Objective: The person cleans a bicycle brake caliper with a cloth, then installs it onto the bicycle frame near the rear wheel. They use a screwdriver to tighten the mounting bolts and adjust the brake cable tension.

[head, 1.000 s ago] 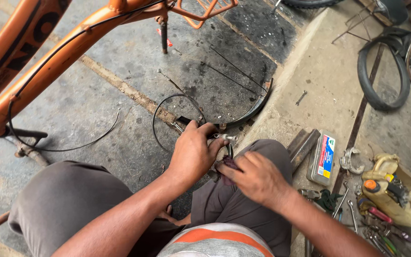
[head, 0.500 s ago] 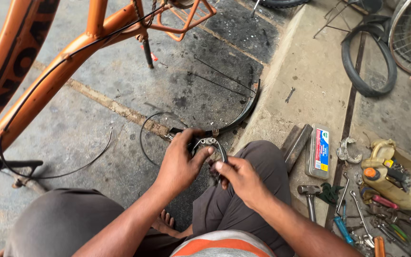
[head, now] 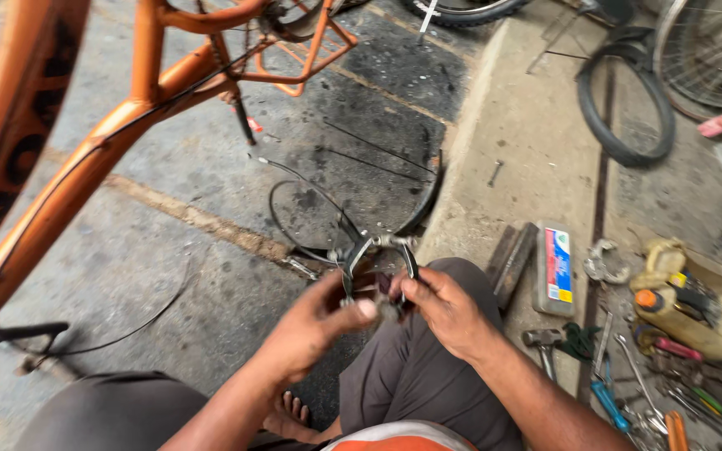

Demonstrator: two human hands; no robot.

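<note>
I sit low over a stained concrete floor. Both hands hold a metal bicycle brake caliper (head: pixel 376 255) in front of my knees. My left hand (head: pixel 319 321) grips its lower left arm, thumb pressed near the middle. My right hand (head: pixel 444 309) pinches the right arm of the caliper. A black cable (head: pixel 294 196) loops from the caliper across the floor toward the orange bicycle frame (head: pixel 110 142) at the upper left.
A raised concrete ledge (head: pixel 528 159) runs on the right with a small flat box (head: pixel 555 269), a hammer (head: pixel 542 344), several hand tools (head: pixel 628 384) and a yellow oil container (head: pixel 695 305). A black tyre (head: pixel 624 104) and wheels lie at the upper right.
Both hands have lifted the caliper slightly and shifted their grip, spreading to its two arms. The view has moved so the bicycle frame sits further left.
</note>
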